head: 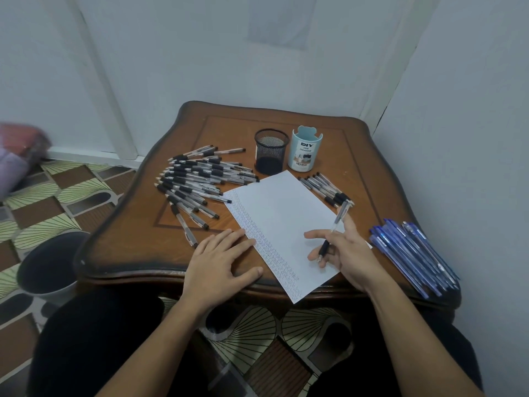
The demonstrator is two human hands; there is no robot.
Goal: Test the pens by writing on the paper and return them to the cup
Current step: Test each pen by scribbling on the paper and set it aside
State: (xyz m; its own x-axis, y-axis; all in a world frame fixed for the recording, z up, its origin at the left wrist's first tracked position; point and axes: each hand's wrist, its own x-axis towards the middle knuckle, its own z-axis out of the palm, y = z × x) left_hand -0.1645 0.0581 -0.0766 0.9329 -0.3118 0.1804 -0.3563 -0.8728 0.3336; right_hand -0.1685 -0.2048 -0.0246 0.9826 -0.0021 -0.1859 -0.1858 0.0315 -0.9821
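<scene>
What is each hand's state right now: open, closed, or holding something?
Left hand: open, flat, fingertips at the paper's edge.
Right hand: holding a pen, tip near the paper.

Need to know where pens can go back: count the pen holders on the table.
2. A black mesh cup stands beyond the paper; a pale blue desk organizer stands just right of it. None seems hidden.

r hand [347,255] w/ pen [333,229] over paper [283,213], l hand [219,257] flat on paper edge
</scene>
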